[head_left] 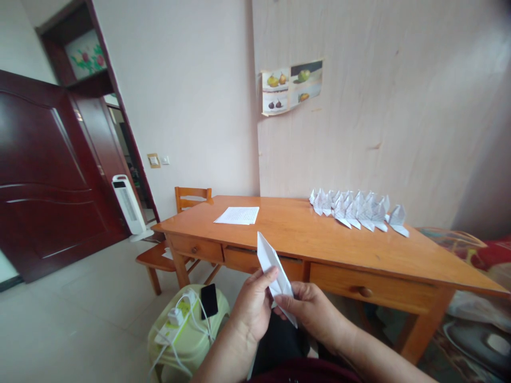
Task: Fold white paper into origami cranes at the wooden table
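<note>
A long, narrow piece of folded white paper [275, 268] is held between both hands above my lap, tilted with its pointed end up and to the left. My left hand [255, 300] pinches its left edge, thumb on the near face. Lower down, my right hand [305, 306] grips its right side, with the thumb pressed on the paper. Fingers behind the paper are partly hidden. On the wooden table [279, 218], several folded paper figures [359, 209] stand in rows at the back right. A stack of written sheets [237, 215] lies further left.
A pale green stool [159, 340] at lower left bears a power strip [171, 327], white cables and a black phone [209, 301]. Behind it are a wooden bench [149, 259] and a chair [194, 192]. A white tower heater [130, 205] stands by the dark red door [43, 197].
</note>
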Demonstrator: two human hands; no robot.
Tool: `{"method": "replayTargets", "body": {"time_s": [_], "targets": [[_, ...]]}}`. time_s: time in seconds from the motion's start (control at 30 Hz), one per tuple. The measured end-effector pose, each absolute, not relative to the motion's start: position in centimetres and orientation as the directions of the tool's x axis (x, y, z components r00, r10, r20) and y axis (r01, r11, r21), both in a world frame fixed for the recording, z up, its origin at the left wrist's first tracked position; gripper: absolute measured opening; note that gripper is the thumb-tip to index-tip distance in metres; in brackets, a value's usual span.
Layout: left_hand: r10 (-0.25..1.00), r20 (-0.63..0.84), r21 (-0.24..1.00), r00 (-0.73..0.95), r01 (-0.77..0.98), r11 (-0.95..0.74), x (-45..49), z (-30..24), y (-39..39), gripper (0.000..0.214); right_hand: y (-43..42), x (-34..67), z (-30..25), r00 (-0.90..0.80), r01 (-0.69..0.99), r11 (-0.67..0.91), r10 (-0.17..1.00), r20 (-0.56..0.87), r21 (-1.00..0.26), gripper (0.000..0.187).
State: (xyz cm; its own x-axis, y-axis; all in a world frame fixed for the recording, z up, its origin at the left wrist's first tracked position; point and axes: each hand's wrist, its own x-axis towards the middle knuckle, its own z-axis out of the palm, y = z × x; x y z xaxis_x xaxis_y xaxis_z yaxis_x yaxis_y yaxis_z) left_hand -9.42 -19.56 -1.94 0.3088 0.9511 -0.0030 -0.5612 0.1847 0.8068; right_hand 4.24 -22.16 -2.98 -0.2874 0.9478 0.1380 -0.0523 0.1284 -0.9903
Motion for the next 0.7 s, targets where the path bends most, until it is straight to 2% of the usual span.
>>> {"method": "replayTargets", "body": {"time_s": [0.17, 0.37, 0.7], "targets": [[0.955, -0.062, 0.782, 0.291, -0.580, 0.228, -10.4, -2.0, -18.9, 0.029, -21.4, 4.7, -3.8, -0.223, 0.016, 0.159, 0.963, 0.152, -0.987, 0.033], [0.941, -0.137, 0.756, 0.309, -0.582, 0.300, -11.2, -1.4, -19.0, 0.027, -21.1, 5.1, -4.0, -0.276, -0.013, 0.153, 0.949, 0.150, -0.988, 0.031], [0.946, -0.174, 0.664, 0.275, -0.676, 0.319, -10.8, -1.2, -19.1, 0.009, -21.7, 5.5, -3.2, -0.307, 0.130, 0.240, 0.932, 0.191, -0.962, 0.038]]}}
